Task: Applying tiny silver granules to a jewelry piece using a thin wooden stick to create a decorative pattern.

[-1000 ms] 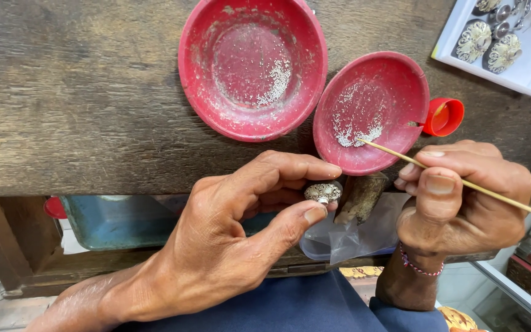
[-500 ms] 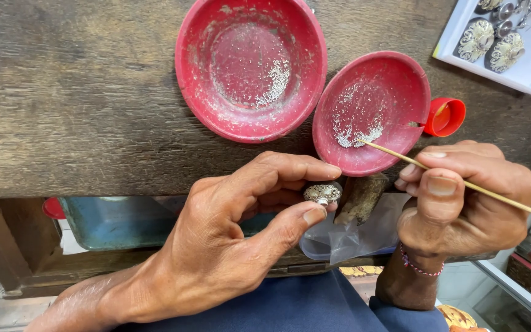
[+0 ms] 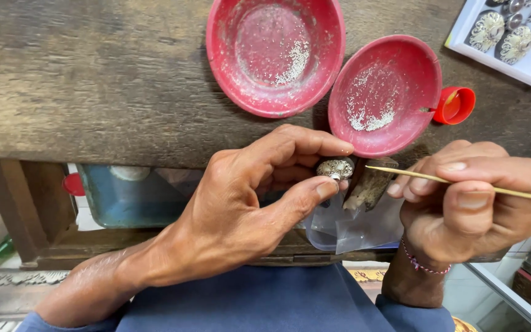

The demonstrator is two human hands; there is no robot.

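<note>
Hands work at the near edge of a worn, dark wooden surface (image 3: 93, 80), seen from above. One left hand (image 3: 241, 203) has its thumb and forefinger nearly closed, pinching a small, domed, silver filigree ornament (image 3: 335, 167) between the tips; the other fingers curl loosely underneath. The ornament sits just in front of the surface edge, below the smaller bowl. One right hand (image 3: 471, 206) is curled almost into a fist, fingers gripping a thin, pale wooden stick (image 3: 462, 182) whose pointed tip lies close to the ornament, not quite touching it. A pink beaded bracelet (image 3: 422, 263) circles the right wrist.

Two red plastic bowls rest on the surface: a larger one (image 3: 276, 55) and a smaller one (image 3: 385, 95), side by side, each dusted with tiny silvery grains. One small red cap (image 3: 456, 106) touches the smaller bowl's right rim. One white tray (image 3: 511, 43) at the upper right holds at least two patterned oval pieces. One stubby wooden peg (image 3: 370, 184) juts from the surface edge between the hands, above one clear plastic bag (image 3: 351, 227).
</note>
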